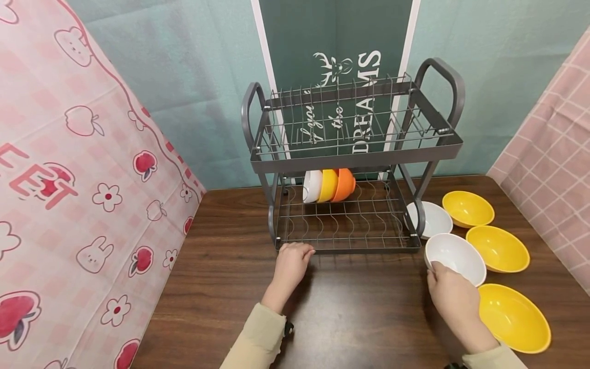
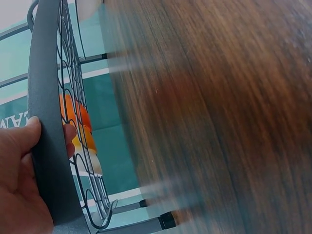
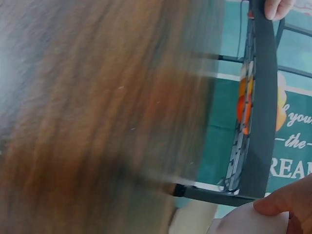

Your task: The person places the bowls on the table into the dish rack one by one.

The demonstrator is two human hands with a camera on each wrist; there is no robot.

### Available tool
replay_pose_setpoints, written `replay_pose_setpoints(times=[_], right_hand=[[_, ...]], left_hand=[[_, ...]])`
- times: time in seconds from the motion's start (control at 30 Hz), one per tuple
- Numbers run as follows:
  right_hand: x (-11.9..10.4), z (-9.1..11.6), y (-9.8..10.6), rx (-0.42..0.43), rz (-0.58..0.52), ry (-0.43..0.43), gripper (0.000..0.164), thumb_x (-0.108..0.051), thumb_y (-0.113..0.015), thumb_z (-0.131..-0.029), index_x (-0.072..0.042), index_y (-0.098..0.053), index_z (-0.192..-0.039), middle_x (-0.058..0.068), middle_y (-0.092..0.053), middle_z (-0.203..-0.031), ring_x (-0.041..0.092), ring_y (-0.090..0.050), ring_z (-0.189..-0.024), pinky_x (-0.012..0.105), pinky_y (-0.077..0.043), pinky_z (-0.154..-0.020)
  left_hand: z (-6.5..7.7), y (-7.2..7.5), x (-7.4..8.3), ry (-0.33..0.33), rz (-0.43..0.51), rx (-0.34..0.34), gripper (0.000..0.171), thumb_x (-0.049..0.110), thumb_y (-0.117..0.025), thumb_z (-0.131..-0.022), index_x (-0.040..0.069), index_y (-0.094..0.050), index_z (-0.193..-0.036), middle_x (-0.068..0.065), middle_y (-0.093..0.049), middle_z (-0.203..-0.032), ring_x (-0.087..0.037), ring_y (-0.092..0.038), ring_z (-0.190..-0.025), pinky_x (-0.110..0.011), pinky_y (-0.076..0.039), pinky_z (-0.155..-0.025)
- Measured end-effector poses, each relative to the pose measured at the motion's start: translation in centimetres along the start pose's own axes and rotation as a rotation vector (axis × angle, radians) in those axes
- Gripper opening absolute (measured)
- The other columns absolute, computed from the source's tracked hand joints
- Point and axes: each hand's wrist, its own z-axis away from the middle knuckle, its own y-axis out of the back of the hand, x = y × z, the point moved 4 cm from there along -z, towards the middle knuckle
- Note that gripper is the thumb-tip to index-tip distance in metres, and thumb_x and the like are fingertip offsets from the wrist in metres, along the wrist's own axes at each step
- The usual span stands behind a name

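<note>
Sleeves (image 1: 255,338) cropped | R hand (image 1: 455,300) pinches nr wht bowl (image 1: 457,256), pt-hid

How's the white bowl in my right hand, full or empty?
Empty: the head view shows only bare surface inside the white bowl, whose rim the right hand holds.

Left sleeve (image 1: 258,335) and right sleeve (image 1: 495,359), both pale beige
Plain, lightly creased cloth; 1 small black fitting (image 1: 288,328) shows beside each cuff (image 1: 273,314).
</note>
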Motion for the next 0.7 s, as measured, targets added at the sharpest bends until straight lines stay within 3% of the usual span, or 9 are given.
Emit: replay_pose_setpoints(times=[0.23, 0.7], right_hand=[[-1.3, 0.2, 1.1, 0.079, -0.004, 0.032, 0.009, -0.01, -0.058, -0.081, -0.002, -0.06, -0.085, 0.023, -0.06, -0.064, 0.037, -0.049, -0.046, 0.045, -0.031, -0.036], [-4.2, 0.6, 2.6, 0.205, -0.028, 0.125, 0.008, -0.007, -0.063, -0.076, -0.002, -0.062, -0.082, 0.023, -0.059, -0.06, 0.037, -0.045, -0.041, 0.047, -0.029, -0.034]], left_hand=[[0.0, 0.1, 0.2, 0.004, -0.007, 0.009, 0.008, 0.024, -0.066, -0.083, 0.017, -0.071, -0.081, 0.006, -0.071, -0.08, -0.012, -0.066, -0.076, -0.029, -0.046, -0.073], [0.3, -0.1, 0.7, 0.074, 0.048, -0.051, 0.012, 0.025, -0.063, -0.086, 0.018, -0.07, -0.094, 0.006, -0.07, -0.093, -0.012, -0.065, -0.088, -0.031, -0.045, -0.08]])
